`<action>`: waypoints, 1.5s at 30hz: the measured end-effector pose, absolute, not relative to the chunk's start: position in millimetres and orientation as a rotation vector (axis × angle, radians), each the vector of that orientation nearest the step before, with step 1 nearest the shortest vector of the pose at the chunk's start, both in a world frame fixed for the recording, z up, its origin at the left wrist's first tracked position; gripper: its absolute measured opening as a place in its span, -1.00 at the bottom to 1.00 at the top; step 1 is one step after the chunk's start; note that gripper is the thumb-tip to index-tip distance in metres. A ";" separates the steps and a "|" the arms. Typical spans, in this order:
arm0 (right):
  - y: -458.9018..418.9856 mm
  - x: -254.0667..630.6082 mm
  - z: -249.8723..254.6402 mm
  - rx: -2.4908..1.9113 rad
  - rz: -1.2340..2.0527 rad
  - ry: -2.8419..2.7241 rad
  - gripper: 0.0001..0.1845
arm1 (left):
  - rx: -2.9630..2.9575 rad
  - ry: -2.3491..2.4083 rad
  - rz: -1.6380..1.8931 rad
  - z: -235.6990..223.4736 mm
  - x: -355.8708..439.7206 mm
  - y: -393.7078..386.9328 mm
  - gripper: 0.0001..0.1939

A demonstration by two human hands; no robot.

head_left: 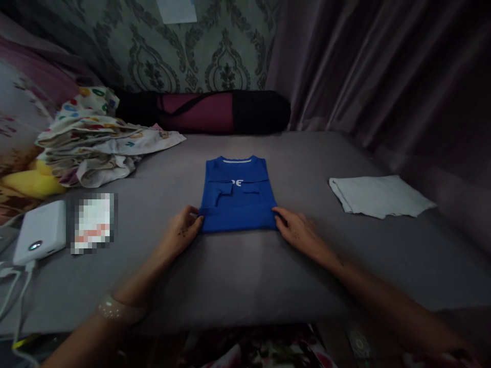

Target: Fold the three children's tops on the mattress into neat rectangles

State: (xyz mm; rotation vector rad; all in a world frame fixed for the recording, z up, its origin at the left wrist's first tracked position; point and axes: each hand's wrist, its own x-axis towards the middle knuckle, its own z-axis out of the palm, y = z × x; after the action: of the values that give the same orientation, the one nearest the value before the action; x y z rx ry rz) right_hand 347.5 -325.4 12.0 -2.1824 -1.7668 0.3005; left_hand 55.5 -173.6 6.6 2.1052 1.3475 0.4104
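A blue long-sleeved shirt [240, 200] lies flat in front of me, its neckline at the far end and its sleeves tucked across the front, partly covering white lettering. The bottom has been turned up into a straight band along the near side. My left hand [184, 225] pinches the left end of this band, thumb and fingers closed on the cloth. At the right end, my right hand [295, 229] grips the band the same way. Both hands rest low, close to the grey surface.
The shirt lies on a grey sheet-covered surface [238, 276]. To the right is a folded pale cloth [378, 195]. A white power bank [41, 232] with cables and a blurred packet [94, 223] sit left. Behind are crumpled patterned fabric [92, 138] and a black-and-maroon rolled bag [207, 112].
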 end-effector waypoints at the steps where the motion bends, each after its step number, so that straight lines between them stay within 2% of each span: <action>1: -326.4 348.0 11.8 -2.187 0.286 -1.779 -0.56 | 2.152 1.351 0.408 6.1 54.8 -174.5 -0.64; 6: -327.0 347.7 21.6 -2.213 0.201 -1.841 -0.59 | 2.489 1.326 0.556 11.4 53.5 -180.4 -0.68; 9: -318.0 337.3 33.5 -2.052 0.088 -2.021 -0.55 | 2.717 1.112 0.716 12.7 61.8 -184.0 -0.66; 15: -295.2 310.8 33.8 -1.595 0.200 -2.472 -0.41 | 2.940 0.677 0.411 7.9 91.3 -198.2 -0.49; 18: -292.5 308.1 25.7 -1.612 0.273 -2.505 -0.38 | 2.979 0.691 0.260 3.4 93.6 -201.9 -0.40; 28: -292.0 309.9 22.5 -1.665 0.402 -2.508 -0.39 | 2.897 0.697 0.053 0.7 88.3 -194.0 -0.45; 45: -299.8 321.4 21.9 -1.828 0.326 -2.379 -0.40 | 2.899 0.878 0.134 -5.2 76.9 -184.2 -0.43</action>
State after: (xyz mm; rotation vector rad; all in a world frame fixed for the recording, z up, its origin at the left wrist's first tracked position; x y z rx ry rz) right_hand 321.4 -299.8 21.9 -1.8276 -2.3793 0.3263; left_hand 76.9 -184.2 -5.2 2.8990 0.8783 0.1343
